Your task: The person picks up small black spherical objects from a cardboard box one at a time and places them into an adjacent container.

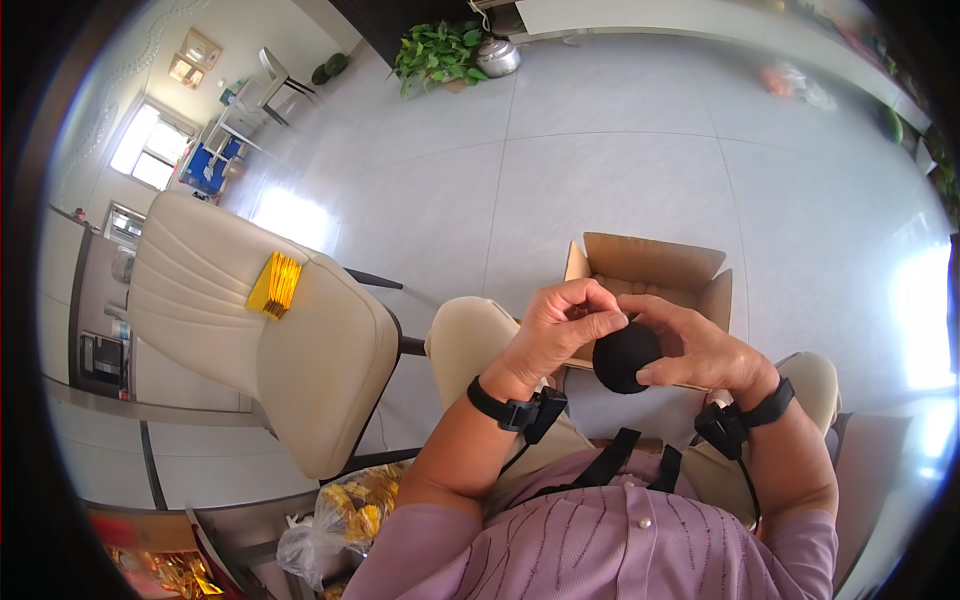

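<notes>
A round black ball (627,358) with a matte surface is held above the lap. My right hand (694,345) curves around its right side, thumb on the lower edge and fingers over the top. The thumb and fingertips of my left hand (566,322) pinch at the ball's upper left edge; any thin thing between them is too hidden to make out. Just beyond both hands, an open cardboard box (652,255) stands on the floor between the knees. The hands hide part of its inside.
To the left, a cream chair (322,367) carries a folded stack of gold foil paper (276,286). Beside my left elbow lies a clear plastic bag (337,517) of gold pieces. A leafy potted plant (442,56) and a metal kettle (498,58) stand far ahead on the tiles.
</notes>
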Tool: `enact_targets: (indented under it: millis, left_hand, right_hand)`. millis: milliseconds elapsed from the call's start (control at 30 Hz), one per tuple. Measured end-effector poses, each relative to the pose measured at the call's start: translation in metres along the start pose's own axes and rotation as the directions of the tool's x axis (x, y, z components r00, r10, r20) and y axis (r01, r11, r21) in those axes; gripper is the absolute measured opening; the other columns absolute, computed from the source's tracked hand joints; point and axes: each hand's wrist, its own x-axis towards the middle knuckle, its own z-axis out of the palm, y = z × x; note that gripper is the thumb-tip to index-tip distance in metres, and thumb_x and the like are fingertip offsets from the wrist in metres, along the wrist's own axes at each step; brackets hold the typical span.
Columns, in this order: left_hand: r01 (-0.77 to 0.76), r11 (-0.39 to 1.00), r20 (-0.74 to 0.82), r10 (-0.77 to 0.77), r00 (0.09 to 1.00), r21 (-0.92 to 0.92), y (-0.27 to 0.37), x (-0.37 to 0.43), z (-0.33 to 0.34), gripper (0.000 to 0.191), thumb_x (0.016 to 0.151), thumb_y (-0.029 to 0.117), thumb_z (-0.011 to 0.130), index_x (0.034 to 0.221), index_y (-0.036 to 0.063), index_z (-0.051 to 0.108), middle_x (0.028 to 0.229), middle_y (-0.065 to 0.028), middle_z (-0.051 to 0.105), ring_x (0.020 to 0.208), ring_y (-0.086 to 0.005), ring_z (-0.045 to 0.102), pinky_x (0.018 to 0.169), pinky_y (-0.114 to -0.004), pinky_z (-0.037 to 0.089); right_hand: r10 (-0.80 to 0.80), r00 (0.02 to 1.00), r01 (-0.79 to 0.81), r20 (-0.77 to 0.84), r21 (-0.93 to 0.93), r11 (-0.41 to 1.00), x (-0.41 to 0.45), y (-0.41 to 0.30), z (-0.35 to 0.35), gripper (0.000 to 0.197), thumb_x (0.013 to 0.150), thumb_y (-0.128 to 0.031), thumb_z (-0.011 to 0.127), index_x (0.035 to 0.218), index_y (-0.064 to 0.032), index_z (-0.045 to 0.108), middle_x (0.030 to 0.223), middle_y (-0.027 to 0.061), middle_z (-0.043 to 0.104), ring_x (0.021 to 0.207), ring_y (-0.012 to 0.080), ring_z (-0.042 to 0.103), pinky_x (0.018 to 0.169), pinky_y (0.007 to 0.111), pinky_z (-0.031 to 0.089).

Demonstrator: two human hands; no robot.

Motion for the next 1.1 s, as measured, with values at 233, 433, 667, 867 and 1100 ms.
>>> enact_targets:
  millis: [233,433,667,867,1100]
  left_hand:
    - [0.057,0.996,-0.080,-0.062,0.995,-0.063,0.000,0.002,0.002,0.016,0.098,0.018,0.065,0.102,0.0038,0.070,0.078,0.0045,0.062,0.064,-0.0016,0.049,0.056,-0.017,0.037]
    - [0.087,0.990,-0.048,-0.093,0.995,-0.109,0.001,0.000,0.002,0.027,0.099,0.014,0.060,0.124,0.0031,0.065,0.079,0.0037,0.062,0.062,-0.0017,0.046,0.055,-0.018,0.036]
    - [0.149,0.988,0.049,-0.147,0.988,-0.042,0.010,0.000,0.003,0.036,0.100,0.007,0.054,0.137,0.0052,0.058,0.081,0.0082,0.056,0.066,-0.0004,0.042,0.056,-0.018,0.033]
    - [0.131,0.989,-0.057,-0.127,0.990,0.070,0.004,-0.001,0.010,0.029,0.101,0.007,0.053,0.128,0.0017,0.061,0.081,0.0078,0.057,0.065,-0.0014,0.044,0.057,-0.019,0.035]
    - [0.083,0.952,-0.121,-0.049,0.991,0.296,-0.011,0.003,0.009,0.015,0.097,0.008,0.059,0.106,0.0003,0.068,0.070,0.0048,0.055,0.059,-0.0015,0.044,0.051,-0.017,0.033]
  right_hand:
    - [-0.166,0.986,0.142,0.004,0.491,0.859,-0.001,-0.006,0.000,0.076,0.078,-0.004,0.066,0.148,-0.0074,0.037,0.125,0.0102,0.059,0.118,0.0220,0.057,0.106,0.036,0.044]
    - [-0.238,0.967,0.248,-0.093,0.564,0.787,0.005,-0.001,0.002,0.062,0.084,-0.007,0.064,0.141,-0.0083,0.041,0.128,0.0102,0.056,0.118,0.0249,0.058,0.101,0.049,0.052]
    - [-0.227,0.950,0.290,-0.215,0.336,0.896,0.004,-0.002,0.000,0.064,0.085,-0.011,0.069,0.143,-0.0089,0.041,0.128,0.0087,0.056,0.118,0.0208,0.056,0.100,0.038,0.049]
    - [-0.166,0.974,0.202,-0.157,0.253,0.946,0.004,0.001,-0.004,0.066,0.086,-0.010,0.072,0.144,-0.0076,0.041,0.125,0.0115,0.056,0.114,0.0224,0.058,0.090,0.036,0.058]
    - [-0.098,0.927,0.236,-0.363,0.359,0.903,0.005,-0.004,-0.009,0.064,0.087,-0.018,0.074,0.141,-0.0050,0.041,0.118,0.0116,0.059,0.104,0.0201,0.063,0.083,0.033,0.059]
